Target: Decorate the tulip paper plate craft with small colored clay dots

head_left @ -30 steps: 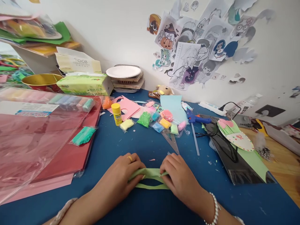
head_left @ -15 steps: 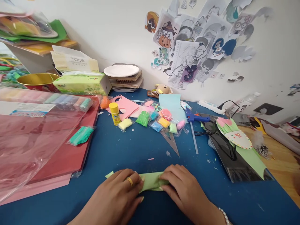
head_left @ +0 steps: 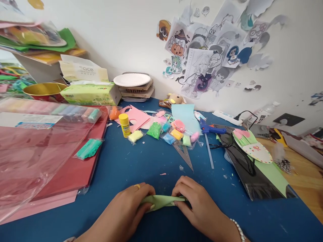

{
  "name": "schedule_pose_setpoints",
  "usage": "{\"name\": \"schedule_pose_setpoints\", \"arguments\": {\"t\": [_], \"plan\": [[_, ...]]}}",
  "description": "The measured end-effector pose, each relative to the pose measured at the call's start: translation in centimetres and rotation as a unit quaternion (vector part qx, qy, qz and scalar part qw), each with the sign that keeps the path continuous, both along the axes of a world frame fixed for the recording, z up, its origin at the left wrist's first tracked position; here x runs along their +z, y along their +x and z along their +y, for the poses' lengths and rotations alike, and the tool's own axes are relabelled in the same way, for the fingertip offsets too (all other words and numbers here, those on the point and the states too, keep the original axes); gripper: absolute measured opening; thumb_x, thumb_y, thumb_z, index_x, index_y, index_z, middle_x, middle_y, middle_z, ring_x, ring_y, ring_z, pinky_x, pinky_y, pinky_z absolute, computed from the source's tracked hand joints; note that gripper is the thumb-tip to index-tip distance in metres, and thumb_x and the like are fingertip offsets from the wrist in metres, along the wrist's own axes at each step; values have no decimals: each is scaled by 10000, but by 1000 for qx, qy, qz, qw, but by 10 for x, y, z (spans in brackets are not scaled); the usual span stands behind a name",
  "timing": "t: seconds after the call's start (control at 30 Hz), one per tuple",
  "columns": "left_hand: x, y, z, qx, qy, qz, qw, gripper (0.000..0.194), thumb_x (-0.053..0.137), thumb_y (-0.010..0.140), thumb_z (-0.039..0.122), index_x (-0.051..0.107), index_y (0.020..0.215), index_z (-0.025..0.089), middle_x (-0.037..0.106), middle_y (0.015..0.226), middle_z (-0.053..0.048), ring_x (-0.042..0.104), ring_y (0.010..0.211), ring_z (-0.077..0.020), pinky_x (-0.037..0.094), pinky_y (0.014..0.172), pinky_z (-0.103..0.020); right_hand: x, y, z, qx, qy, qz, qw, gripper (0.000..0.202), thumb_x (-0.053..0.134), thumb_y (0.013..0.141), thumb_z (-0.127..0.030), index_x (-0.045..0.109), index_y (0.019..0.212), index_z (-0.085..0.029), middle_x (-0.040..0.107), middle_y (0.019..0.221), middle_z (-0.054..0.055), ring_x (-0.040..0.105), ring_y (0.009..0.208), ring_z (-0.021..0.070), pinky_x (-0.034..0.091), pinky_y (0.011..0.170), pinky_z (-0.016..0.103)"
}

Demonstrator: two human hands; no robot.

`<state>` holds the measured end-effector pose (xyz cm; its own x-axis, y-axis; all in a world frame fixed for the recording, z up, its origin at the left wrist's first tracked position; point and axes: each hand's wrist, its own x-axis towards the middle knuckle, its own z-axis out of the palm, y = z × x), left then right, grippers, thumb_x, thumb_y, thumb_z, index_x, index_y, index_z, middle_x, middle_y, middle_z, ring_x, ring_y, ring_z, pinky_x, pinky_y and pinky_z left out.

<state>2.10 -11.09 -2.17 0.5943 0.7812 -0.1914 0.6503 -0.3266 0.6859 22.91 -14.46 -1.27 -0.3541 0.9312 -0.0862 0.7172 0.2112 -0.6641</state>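
A folded strip of light green paper (head_left: 163, 201) spans the gap between my hands, near the front of the blue table. My left hand (head_left: 133, 205) pinches its left end between thumb and fingers; a gold ring is on one finger. At the other end, my right hand (head_left: 193, 198) grips the paper the same way, with a beaded bracelet on that wrist. The strip looks slightly twisted or creased in the middle. Both its ends are partly covered by my fingers.
Beyond my hands lie a metal set square (head_left: 185, 158), several bagged clay pieces (head_left: 154, 130), a glue stick (head_left: 124, 126) and a blue glue gun (head_left: 214, 129). Red sheets under plastic (head_left: 73, 168) cover the left; a black sheet (head_left: 262, 181) lies right.
My left hand has shifted from lying over the paper to pinching its left end. The strip now looks narrower and more folded. My right hand stays on its end.
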Motion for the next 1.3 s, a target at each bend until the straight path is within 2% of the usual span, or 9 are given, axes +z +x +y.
{"name": "schedule_pose_setpoints", "arguments": {"t": [0.13, 0.27, 0.37, 0.53, 0.63, 0.77, 1.0, 1.13, 1.3], "plan": [[15, 3, 21, 30, -131, -92, 987, 71, 540, 744, 232, 574, 700, 187, 601, 669, 24, 538, 647, -136, 375, 593, -225, 5, 7, 14, -63, -9, 94, 994, 95, 541, 777, -137, 590, 713, -187, 525, 738, -4, 460, 631, 104, 354, 569, 231], [26, 19, 41, 57, -303, -317, 897, 167, 645, 671, 288, 528, 676, 169, 586, 600, 29, 513, 537, -99, 377, 506, -203, 8, 5, 43, -113, -91, 265, 953, 124, 650, 711, -291, 642, 700, -168, 525, 677, -9, 456, 596, 101, 343, 550, 237], [28, 34, 50, 111, -243, -393, 880, 181, 650, 683, 286, 514, 671, 169, 585, 629, 22, 518, 562, -93, 402, 536, -205, 3, -7, 63, -176, -178, 415, 875, 263, 725, 609, -379, 664, 723, -151, 531, 606, -16, 403, 533, 81, 298, 494, 222], [21, 41, 58, 160, -41, -373, 913, 93, 646, 685, 234, 590, 650, 169, 547, 962, -47, 528, 930, -185, 420, 813, -308, -4, -26, 72, -180, -189, 457, 851, 314, 696, 616, -443, 685, 748, -158, 528, 600, -13, 393, 525, 78, 332, 503, 226], [17, 38, 59, 139, -56, -362, 920, 84, 612, 735, 248, 595, 700, 174, 567, 1012, -58, 520, 1007, -203, 411, 848, -317, -1, -25, 68, -139, -216, 483, 837, 248, 681, 648, -378, 692, 761, -158, 535, 627, -4, 428, 573, 89, 381, 566, 238], [12, 39, 59, 172, -91, -354, 915, 145, 598, 752, 304, 551, 738, 167, 598, 797, -28, 575, 829, -180, 453, 714, -287, 2, -20, 64, -42, -247, 539, 804, 245, 682, 644, -300, 676, 845, -162, 523, 704, -7, 458, 682, 99, 398, 674, 242], [10, 40, 63, 175, -125, -355, 910, 385, 630, 719, 298, 416, 1015, 178, 603, 725, 12, 592, 667, -148, 487, 616, -281, -3, -27, 62, -151, -204, 442, 860, 304, 722, 622, -357, 655, 832, -148, 577, 687, -11, 507, 657, 113, 415, 632, 243], [12, 35, 64, 116, -125, -323, 931, 305, 619, 716, 310, 581, 980, 161, 612, 889, -50, 603, 810, -186, 503, 712, -312, -7, -21, 63, -172, -162, 413, 880, 291, 724, 612, -376, 642, 783, -157, 606, 696, 0, 563, 704, 156, 448, 677, 283], [9, 32, 64, 115, -87, -259, 955, 242, 634, 693, 280, 669, 913, 188, 622, 784, -22, 616, 720, -184, 512, 673, -302, -8, -14, 65, -166, -101, 321, 927, 241, 696, 639, -384, 619, 700, -164, 590, 634, 1, 553, 619, 155, 439, 598, 279]]}}
